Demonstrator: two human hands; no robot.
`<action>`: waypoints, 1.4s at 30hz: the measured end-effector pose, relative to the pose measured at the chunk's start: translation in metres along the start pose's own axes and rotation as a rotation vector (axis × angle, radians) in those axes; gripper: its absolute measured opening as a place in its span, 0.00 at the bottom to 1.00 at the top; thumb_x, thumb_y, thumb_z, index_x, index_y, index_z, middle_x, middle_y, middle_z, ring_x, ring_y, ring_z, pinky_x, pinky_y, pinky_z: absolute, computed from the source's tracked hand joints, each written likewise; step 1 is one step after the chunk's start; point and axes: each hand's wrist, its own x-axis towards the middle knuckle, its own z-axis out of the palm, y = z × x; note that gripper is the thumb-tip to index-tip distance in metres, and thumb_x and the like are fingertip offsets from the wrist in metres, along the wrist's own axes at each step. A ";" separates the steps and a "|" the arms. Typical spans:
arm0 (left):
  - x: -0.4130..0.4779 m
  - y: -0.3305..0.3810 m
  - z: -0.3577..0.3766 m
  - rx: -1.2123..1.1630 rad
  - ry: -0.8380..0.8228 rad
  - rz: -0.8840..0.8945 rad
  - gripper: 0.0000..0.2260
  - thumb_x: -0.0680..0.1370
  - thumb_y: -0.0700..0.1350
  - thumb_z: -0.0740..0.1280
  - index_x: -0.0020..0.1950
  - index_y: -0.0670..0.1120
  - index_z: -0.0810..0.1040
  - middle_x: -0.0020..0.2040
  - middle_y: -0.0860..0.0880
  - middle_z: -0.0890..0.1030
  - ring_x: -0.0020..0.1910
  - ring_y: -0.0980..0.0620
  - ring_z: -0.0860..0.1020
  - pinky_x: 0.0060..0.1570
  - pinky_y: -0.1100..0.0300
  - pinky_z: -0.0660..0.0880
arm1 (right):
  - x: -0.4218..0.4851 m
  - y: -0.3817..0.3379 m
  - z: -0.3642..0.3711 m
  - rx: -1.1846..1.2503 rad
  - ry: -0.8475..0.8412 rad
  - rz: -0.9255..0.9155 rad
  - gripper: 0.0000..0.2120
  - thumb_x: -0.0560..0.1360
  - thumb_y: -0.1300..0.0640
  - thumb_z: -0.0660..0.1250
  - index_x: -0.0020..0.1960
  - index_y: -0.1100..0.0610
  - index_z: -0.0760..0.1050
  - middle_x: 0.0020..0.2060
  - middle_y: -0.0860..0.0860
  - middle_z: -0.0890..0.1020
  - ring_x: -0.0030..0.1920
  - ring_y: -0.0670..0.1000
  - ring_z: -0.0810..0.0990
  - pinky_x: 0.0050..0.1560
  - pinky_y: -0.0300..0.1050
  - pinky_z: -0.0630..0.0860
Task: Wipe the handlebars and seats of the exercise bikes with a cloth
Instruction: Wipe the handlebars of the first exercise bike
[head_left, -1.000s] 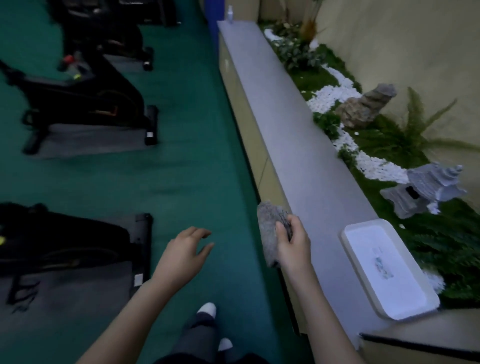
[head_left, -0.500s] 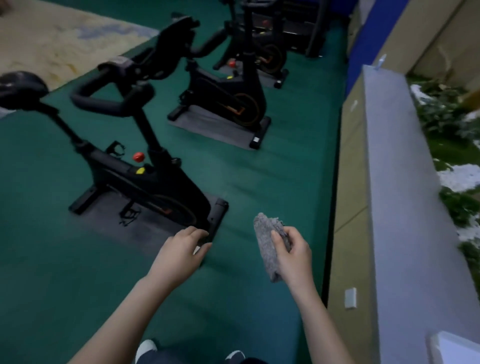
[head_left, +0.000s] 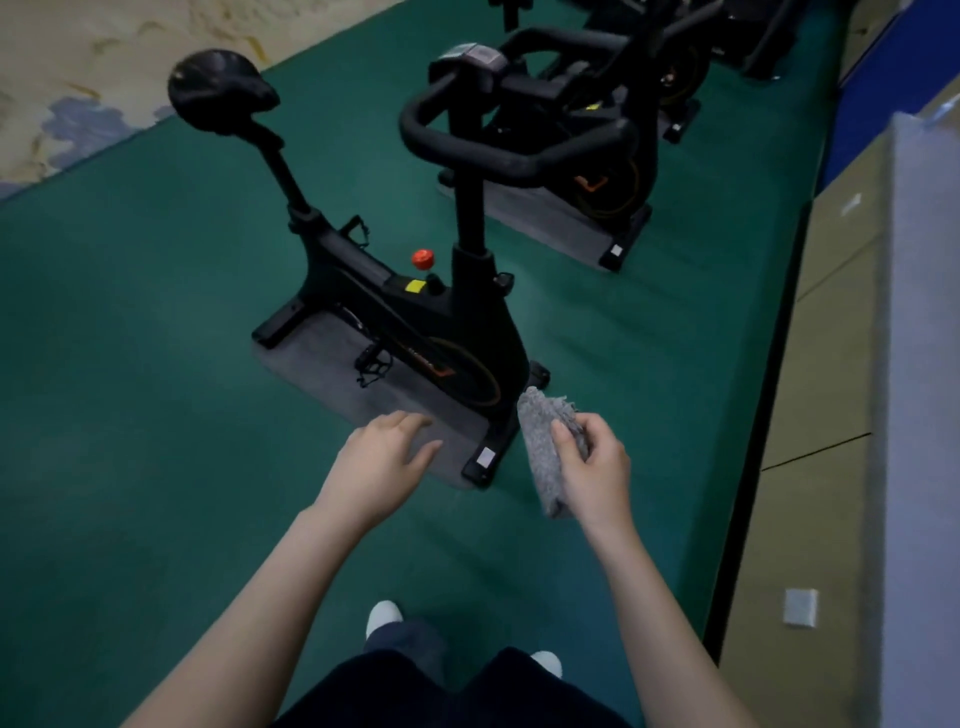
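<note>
A black exercise bike (head_left: 415, 312) stands on a grey mat straight ahead. Its seat (head_left: 221, 88) is at the upper left and its looped handlebar (head_left: 498, 150) at the upper middle. My right hand (head_left: 597, 470) grips a grey cloth (head_left: 545, 447) that hangs in front of the bike's front foot. My left hand (head_left: 384, 465) hovers open beside it, fingers relaxed, holding nothing. Both hands are well below and in front of the handlebar, touching no part of the bike.
A second black bike (head_left: 613, 124) stands behind the first, with more machines at the top right. A low beige wall with a grey top (head_left: 919, 364) runs along the right. Green floor (head_left: 130, 364) spreads to the left. My feet (head_left: 384, 618) are below.
The view has swung left from the grey ledge and garden to the row of bikes, and the nearest bike now stands closer and centred. My right hand keeps the cloth; my left stays open.
</note>
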 end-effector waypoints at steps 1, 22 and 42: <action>-0.001 -0.014 -0.007 -0.002 0.004 -0.010 0.17 0.80 0.54 0.60 0.65 0.48 0.73 0.63 0.51 0.76 0.62 0.49 0.73 0.61 0.53 0.70 | -0.002 -0.007 0.014 -0.003 -0.010 -0.001 0.07 0.77 0.59 0.66 0.44 0.62 0.73 0.35 0.51 0.76 0.37 0.50 0.73 0.36 0.40 0.67; -0.031 -0.214 -0.085 -0.030 0.056 -0.329 0.19 0.80 0.55 0.59 0.68 0.47 0.71 0.66 0.49 0.74 0.64 0.48 0.72 0.63 0.54 0.66 | 0.013 -0.097 0.198 -0.204 -0.263 -0.140 0.11 0.78 0.56 0.65 0.55 0.62 0.76 0.47 0.56 0.81 0.49 0.56 0.78 0.51 0.51 0.75; 0.192 -0.316 -0.171 0.271 -0.178 -0.051 0.23 0.80 0.60 0.53 0.70 0.50 0.68 0.67 0.50 0.73 0.70 0.51 0.65 0.70 0.55 0.55 | 0.156 -0.171 0.331 -0.128 -0.121 -0.063 0.07 0.78 0.54 0.65 0.52 0.57 0.77 0.44 0.49 0.80 0.45 0.48 0.77 0.41 0.33 0.68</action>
